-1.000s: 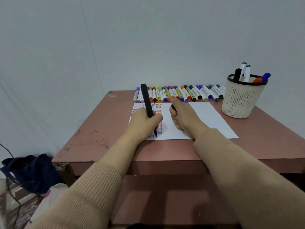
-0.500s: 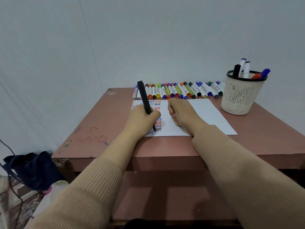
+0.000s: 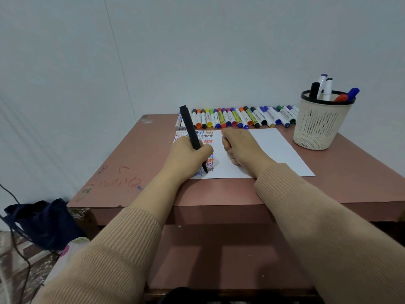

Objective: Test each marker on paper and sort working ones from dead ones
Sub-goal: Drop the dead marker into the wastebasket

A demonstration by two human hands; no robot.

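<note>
My left hand [image 3: 186, 159] grips a black marker [image 3: 190, 128], which tilts away from me with its tip on the white paper [image 3: 274, 150] at the lower end of a column of coloured "test" words. My right hand [image 3: 238, 148] rests on the paper just right of it as a closed fist, with the marker's cap hidden inside. A row of several capped markers [image 3: 241, 119] lies along the table's far edge by the wall. A cream mesh cup [image 3: 317, 128] at the far right holds several more markers.
The reddish-brown table [image 3: 350, 183] has scribbles on its left part and stands against a white wall. A dark bag [image 3: 43, 222] and a cable lie on the floor at the left.
The marker tip has shifted slightly along the bottom written line. My right thumb has curled in over the black cap, which showed earlier. Both hands otherwise stay in place.
</note>
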